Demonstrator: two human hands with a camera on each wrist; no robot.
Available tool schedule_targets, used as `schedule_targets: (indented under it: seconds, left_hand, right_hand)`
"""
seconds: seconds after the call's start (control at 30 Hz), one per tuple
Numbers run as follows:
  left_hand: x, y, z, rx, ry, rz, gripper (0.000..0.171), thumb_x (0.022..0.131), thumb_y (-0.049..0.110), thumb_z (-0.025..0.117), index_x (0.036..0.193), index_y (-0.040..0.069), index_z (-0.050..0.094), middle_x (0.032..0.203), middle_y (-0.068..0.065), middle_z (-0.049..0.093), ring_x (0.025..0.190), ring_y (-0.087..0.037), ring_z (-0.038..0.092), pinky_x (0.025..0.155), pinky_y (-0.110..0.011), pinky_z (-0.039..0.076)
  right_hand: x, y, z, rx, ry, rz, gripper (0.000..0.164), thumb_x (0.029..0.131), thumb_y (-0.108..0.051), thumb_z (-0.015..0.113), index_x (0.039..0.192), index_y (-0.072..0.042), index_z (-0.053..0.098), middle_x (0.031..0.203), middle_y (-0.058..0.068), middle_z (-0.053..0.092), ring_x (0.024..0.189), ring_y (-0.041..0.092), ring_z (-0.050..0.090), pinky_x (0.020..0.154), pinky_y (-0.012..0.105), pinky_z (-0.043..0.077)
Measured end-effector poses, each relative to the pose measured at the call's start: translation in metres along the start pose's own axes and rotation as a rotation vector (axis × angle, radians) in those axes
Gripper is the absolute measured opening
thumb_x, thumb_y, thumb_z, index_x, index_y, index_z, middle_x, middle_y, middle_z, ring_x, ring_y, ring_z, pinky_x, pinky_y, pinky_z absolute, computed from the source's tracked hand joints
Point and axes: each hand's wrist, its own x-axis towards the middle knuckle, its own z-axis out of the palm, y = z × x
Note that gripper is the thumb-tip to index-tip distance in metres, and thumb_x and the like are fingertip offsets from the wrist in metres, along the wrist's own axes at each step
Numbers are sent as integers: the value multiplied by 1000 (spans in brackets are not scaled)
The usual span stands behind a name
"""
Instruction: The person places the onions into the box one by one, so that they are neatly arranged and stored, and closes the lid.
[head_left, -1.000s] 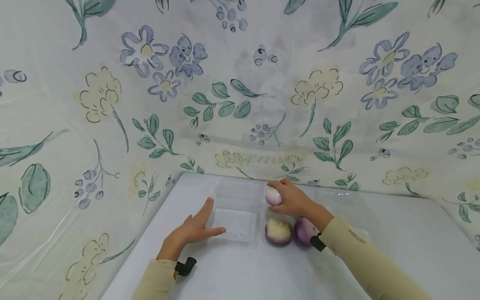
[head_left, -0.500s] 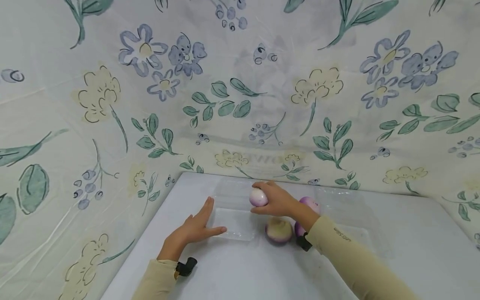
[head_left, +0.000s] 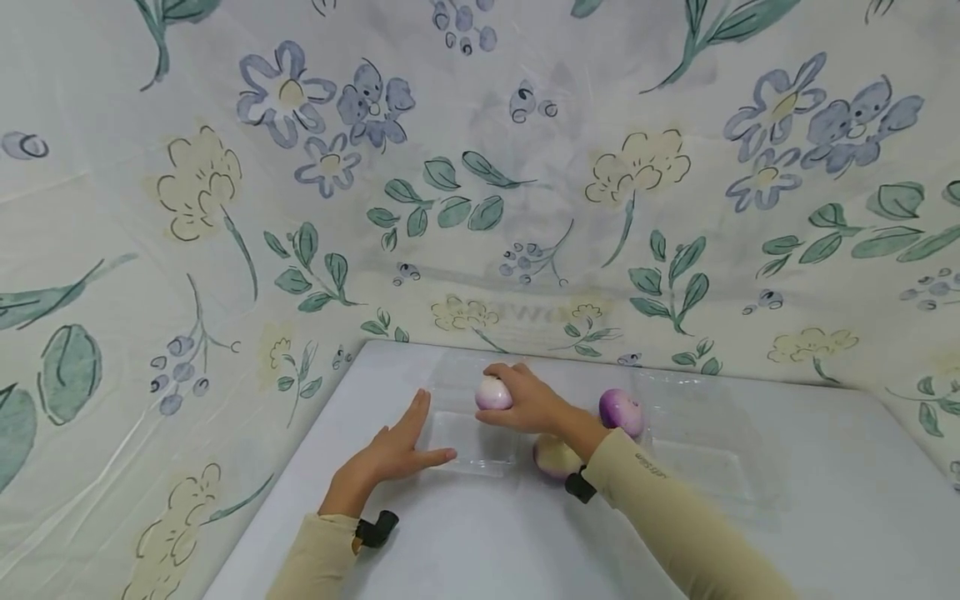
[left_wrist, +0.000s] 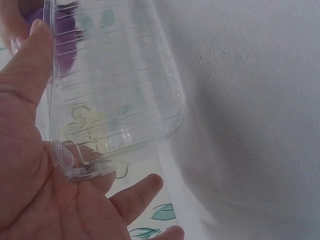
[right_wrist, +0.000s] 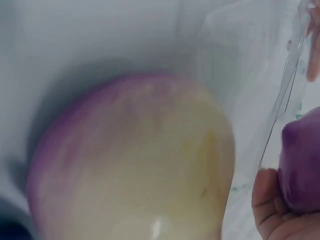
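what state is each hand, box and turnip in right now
Left box: open, no contents visible
Right box: open, no contents visible
Held turnip: over left box, contact unclear
Left hand: fingers straight, at left box
Right hand: gripping held turnip
Pale turnip: resting on table, partly hidden
Purple turnip: resting beside right box

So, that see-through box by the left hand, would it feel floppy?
The clear box probably weighs little, as it looks thin. It might flex when squeezed, though the ridges along it should add some stiffness. Being shiny and smooth-looking, it could slide if pushed.
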Motion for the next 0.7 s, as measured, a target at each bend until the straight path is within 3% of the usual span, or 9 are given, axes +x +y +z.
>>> schedule_targets:
  seconds: [0.27,0.47,0.7]
  left_hand:
    - [-1,3,-2,-2,-4,-4,112,87,54,69,157,-1,1,166,-19,-2,152,-41,12,112,-75,8]
    - [-1,0,0,-11,-16,9,112,86,56,68,158,1,2,166,-18,-3,152,-41,11,111,-77,8]
    - [-1,-1,-1,19,13,33,112,86,59,67,157,-1,4,166,-19,0,151,-41,15,109,-78,8]
  right_hand:
    - [7,-14,12,13,1,-27,77,79,-35,81,145,-16,46,140,16,47,119,27,54,97,45,51]
    - [10,-23,27,49,-11,-41,90,75,-35,86,149,-13,40,145,9,48,126,23,54,104,44,48]
    - [15,-27,40,92,1,-47,85,76,-38,84,146,-11,44,142,6,53,124,21,56,103,40,49]
